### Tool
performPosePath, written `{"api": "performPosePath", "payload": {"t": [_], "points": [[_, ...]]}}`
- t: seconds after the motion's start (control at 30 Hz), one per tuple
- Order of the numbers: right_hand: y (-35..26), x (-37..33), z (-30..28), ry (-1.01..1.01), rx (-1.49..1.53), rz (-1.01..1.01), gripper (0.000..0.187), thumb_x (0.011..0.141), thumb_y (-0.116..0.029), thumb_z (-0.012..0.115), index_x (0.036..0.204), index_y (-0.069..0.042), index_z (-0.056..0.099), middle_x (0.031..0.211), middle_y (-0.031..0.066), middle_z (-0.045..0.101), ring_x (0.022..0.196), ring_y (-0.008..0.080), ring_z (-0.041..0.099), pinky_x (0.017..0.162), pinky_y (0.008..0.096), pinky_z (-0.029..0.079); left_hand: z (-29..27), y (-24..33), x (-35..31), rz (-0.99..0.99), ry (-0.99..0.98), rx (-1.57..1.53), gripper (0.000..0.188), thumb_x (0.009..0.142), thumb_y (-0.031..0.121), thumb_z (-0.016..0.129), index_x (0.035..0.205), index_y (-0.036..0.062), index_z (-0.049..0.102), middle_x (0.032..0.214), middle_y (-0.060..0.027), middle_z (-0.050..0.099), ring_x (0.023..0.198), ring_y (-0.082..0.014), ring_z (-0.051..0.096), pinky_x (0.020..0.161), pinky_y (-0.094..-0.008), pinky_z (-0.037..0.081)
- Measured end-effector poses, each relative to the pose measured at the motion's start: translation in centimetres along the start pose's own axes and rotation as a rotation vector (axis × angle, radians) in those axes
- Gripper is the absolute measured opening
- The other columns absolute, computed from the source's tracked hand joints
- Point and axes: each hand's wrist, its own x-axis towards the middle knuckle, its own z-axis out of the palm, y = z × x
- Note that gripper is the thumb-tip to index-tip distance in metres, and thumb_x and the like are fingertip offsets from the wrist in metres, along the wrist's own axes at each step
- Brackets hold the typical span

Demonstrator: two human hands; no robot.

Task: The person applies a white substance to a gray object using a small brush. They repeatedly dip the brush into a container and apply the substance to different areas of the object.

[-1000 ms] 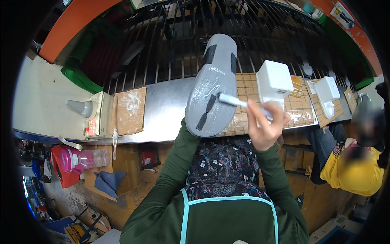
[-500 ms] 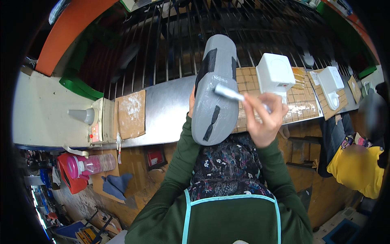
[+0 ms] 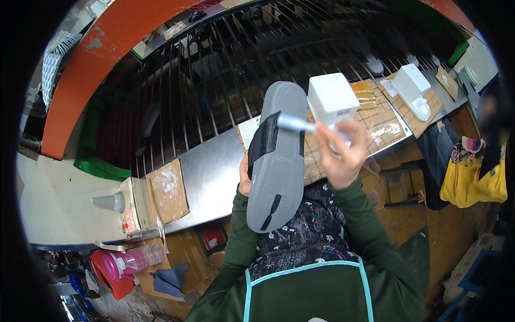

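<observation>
My left hand (image 3: pixel 244 176) grips a grey sandal sole (image 3: pixel 276 180) from its left side, with most of the fingers hidden behind it. Black strap material (image 3: pixel 264 140) lies across the sole's upper left edge, and a narrow black strip (image 3: pixel 272 211) sits toward its near end. A pale-headed brush (image 3: pixel 292 123) is pinched in my right hand (image 3: pixel 345 154). Its blurred bristle end lies over the upper part of the sole, by the strap; whether it touches is unclear. The sole is held up in front of my patterned apron (image 3: pixel 289 233).
Metal bars (image 3: pixel 198 102) run beyond the steel bench edge (image 3: pixel 212 182). To the right stand a white box-shaped container (image 3: pixel 332 99) on cardboard and another white dispenser (image 3: pixel 413 88). At left are a cardboard piece (image 3: pixel 167 193) and a grey cone (image 3: pixel 110 202). A person in yellow (image 3: pixel 472 174) is at far right.
My view has turned, so the bench slants more. The sole sits lower in view, and the brush has gone from its middle to the strap area farther up.
</observation>
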Motion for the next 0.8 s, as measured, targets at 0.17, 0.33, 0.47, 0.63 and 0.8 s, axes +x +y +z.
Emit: {"api": "performPosePath", "payload": {"t": [0.17,0.33,0.47,0.63,0.8], "points": [[-1.1,-2.8,-1.8,-0.222,0.257,0.131,0.028,0.071,-0.015,0.082,0.098,-0.015,0.077,0.089,0.0017,0.059,0.072,0.0124,0.050,0.076,0.0309,0.031,1.1,1.9,0.1,-0.020,0.055,0.243,0.075,0.071,0.025,0.080,0.133,-0.0009,0.048,0.120,-0.0121,0.063,0.109,-0.0210,0.061,0.097,-0.0351,0.048],[2.0,-1.8,-1.3,0.016,0.293,0.443,0.022,0.075,-0.011,0.080,0.097,-0.010,0.077,0.092,0.0049,0.056,0.068,0.0123,0.049,0.071,0.0275,0.036,3.8,3.5,0.1,-0.233,0.045,0.208,0.060,0.062,0.003,0.090,0.110,-0.0001,0.056,0.090,0.0000,0.062,0.063,-0.0030,0.051,0.057,-0.0181,0.041],[0.9,-3.2,-2.7,-0.195,0.197,0.221,0.022,0.075,-0.010,0.080,0.096,-0.009,0.076,0.091,0.0040,0.055,0.069,0.0111,0.051,0.072,0.0270,0.036,4.1,4.7,0.5,-0.243,0.077,0.388,0.056,0.062,0.010,0.092,0.104,0.0010,0.057,0.085,0.0022,0.059,0.066,-0.0023,0.051,0.058,-0.0181,0.041],[0.9,-3.3,-3.4,-0.183,0.398,0.496,0.021,0.075,-0.011,0.080,0.096,-0.010,0.076,0.091,0.0026,0.056,0.072,0.0134,0.050,0.075,0.0285,0.035,4.0,5.1,0.5,-0.232,0.057,0.564,0.054,0.062,0.016,0.094,0.099,0.0015,0.057,0.082,0.0037,0.058,0.071,-0.0029,0.051,0.062,-0.0188,0.043],[1.8,-1.7,-3.7,-0.145,0.035,0.211,0.022,0.074,-0.012,0.080,0.096,-0.011,0.076,0.091,0.0016,0.057,0.077,0.0134,0.050,0.077,0.0311,0.032,4.1,5.2,0.4,-0.273,0.022,0.589,0.053,0.062,0.017,0.093,0.098,0.0011,0.058,0.082,0.0027,0.059,0.073,-0.0037,0.053,0.064,-0.0199,0.045]]}}
